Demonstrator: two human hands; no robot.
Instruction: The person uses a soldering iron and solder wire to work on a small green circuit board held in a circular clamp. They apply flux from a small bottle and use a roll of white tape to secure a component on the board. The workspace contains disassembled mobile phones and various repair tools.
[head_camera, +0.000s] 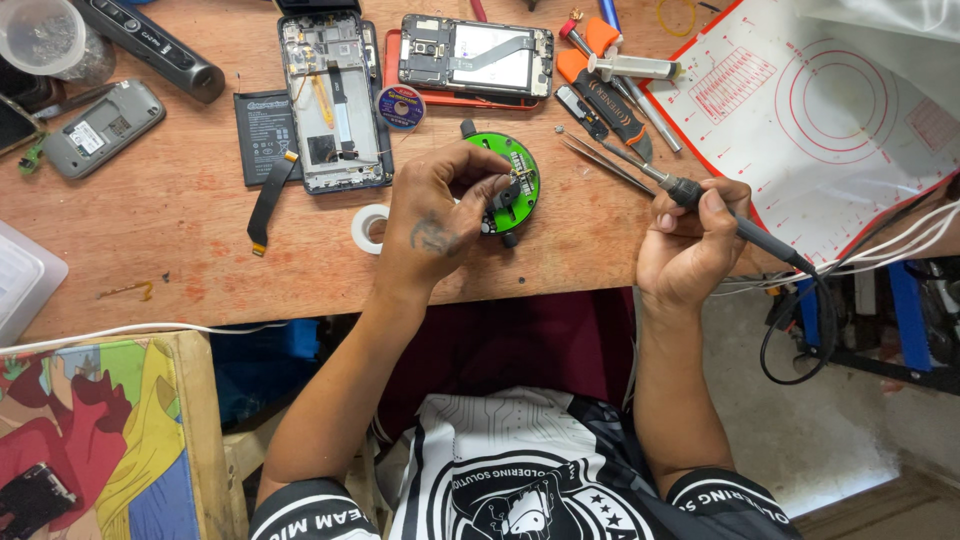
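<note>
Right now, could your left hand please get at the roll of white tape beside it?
Probably yes: the left hand rests on the green round holder, and the white tape roll lies just beside it on bare table, nothing between.

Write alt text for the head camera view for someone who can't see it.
A person's left hand pinches a small part on a round green holder while the right hand holds a soldering iron like a pen. Two opened phones, tweezers and a tape roll lie on the wooden bench.
</note>
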